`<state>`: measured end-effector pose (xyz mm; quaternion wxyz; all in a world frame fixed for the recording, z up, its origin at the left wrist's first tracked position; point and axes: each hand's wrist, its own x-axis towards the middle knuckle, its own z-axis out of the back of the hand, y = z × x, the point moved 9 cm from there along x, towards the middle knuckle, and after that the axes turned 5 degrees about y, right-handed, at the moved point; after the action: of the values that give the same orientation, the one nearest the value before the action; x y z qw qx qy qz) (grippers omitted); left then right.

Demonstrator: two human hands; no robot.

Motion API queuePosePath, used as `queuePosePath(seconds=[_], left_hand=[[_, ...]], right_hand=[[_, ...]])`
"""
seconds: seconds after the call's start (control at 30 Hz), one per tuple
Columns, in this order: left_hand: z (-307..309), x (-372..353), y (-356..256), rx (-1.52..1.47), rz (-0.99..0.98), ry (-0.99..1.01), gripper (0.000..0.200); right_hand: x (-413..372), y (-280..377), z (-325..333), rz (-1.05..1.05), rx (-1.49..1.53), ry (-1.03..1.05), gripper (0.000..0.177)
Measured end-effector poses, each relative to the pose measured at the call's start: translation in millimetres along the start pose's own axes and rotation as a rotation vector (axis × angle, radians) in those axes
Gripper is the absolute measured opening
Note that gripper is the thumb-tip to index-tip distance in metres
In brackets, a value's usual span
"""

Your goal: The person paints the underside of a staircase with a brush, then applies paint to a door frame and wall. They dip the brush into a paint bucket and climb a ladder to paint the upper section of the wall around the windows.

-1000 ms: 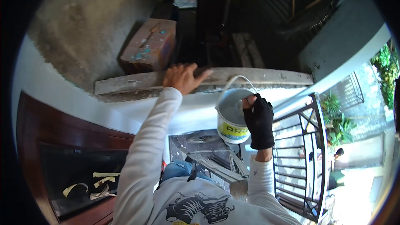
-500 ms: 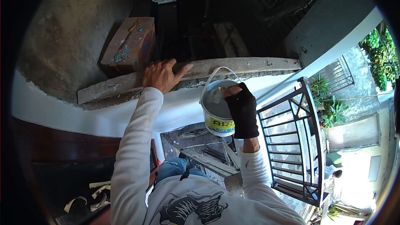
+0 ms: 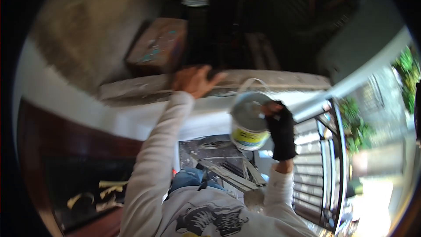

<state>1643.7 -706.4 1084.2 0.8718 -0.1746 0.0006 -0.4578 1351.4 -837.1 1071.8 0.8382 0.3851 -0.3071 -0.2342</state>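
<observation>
My left hand (image 3: pixel 194 82) lies on a worn wooden plank (image 3: pixel 280 79) along the top of a low wall, thumb spread and the other fingers reaching over it; their tips are hard to see. My right hand (image 3: pixel 282 131), in a black fingerless glove, is at the right rim of a white bucket (image 3: pixel 249 137) with a yellow-green label. Its fingers are closed around a pale, blurred thing (image 3: pixel 254 109) over the bucket's mouth; I cannot make out what it is. Grey material shows inside the bucket, and the white handle (image 3: pixel 253 80) stands up against the plank.
Beyond the plank is a dark space with a paint-spotted cardboard box (image 3: pixel 158 46). A dark metal railing (image 3: pixel 340 162) stands at the right, with plants (image 3: pixel 355 118) past it. Far below lie boards (image 3: pixel 230 175) and a wheel (image 3: pixel 215 144).
The view has swung, so everything sits further right and a little lower, and is blurred. The left hand remains on the plank and the right hand remains at the bucket.
</observation>
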Motion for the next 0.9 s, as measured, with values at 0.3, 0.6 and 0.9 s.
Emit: queuePosePath(seconds=[0.3,0.6,0.9], left_hand=[[21,-11,12,-0.190,-0.140,-0.183,0.072],[56,-140,16,-0.536,-0.310,-0.423,0.040],[-33,-313,98,-0.652,0.216,0.099,0.030]], right_hand=[[6,12,-3,0.032,0.056,0.047,0.010],[-2,24,-3,-0.053,0.019,0.139,0.017],[-5,61,22,-0.032,-0.109,0.108,0.022]])
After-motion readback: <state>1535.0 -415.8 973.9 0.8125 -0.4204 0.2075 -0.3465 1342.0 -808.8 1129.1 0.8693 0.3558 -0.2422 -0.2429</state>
